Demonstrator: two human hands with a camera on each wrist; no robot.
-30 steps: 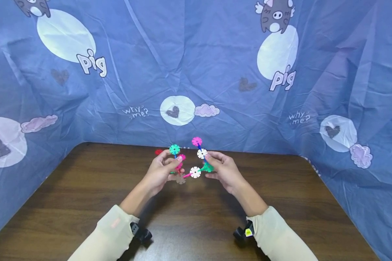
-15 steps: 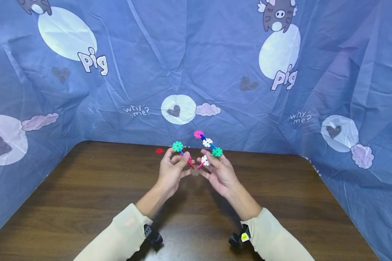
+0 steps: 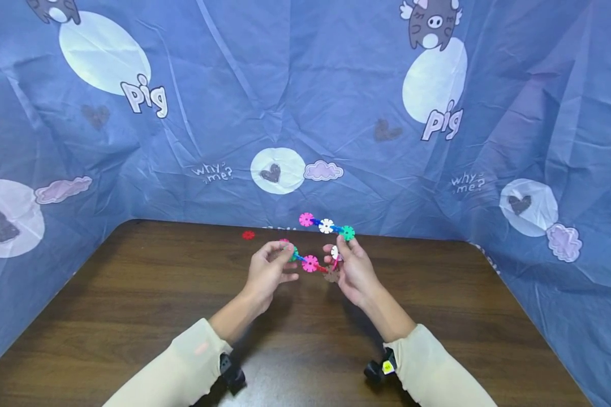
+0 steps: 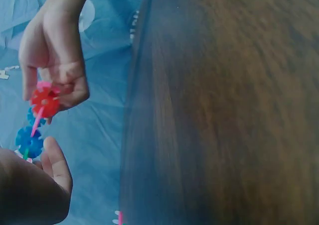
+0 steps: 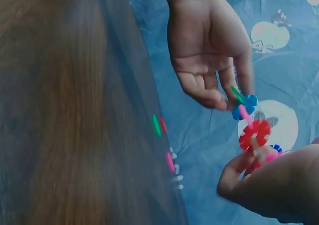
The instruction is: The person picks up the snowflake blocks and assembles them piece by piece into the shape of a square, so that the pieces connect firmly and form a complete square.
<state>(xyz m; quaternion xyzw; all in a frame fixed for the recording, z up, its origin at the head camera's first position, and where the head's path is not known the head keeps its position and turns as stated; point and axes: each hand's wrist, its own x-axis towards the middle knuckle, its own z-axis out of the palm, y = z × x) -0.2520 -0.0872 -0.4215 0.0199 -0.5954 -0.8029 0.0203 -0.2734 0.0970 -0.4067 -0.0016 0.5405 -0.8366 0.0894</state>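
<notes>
A chain of interlocked plastic snowflake discs (image 3: 310, 263) bends in a U between both hands, held above the table. My left hand (image 3: 269, 273) pinches its left end at a green disc (image 3: 294, 252), with a bit of pink behind the fingertips. My right hand (image 3: 357, 270) grips the bend, thumb by another green disc (image 3: 347, 232). From there a white disc (image 3: 326, 226) and a pink disc (image 3: 306, 219) run up to the left. A brown disc (image 3: 331, 275) hangs below the right fingers. In the left wrist view, a blue disc (image 4: 29, 141) and a red disc (image 4: 44, 101) show edge-linked.
One loose red disc (image 3: 248, 234) lies near the far edge of the wooden table (image 3: 132, 316). The right wrist view shows a green disc (image 5: 156, 125) and a pink disc (image 5: 170, 162) by that edge. A blue printed cloth (image 3: 285, 102) surrounds the table.
My left hand has moved its hold from the pink disc out to the green end disc. The chain's V has opened into a wider U, and my right hand has shifted right.
</notes>
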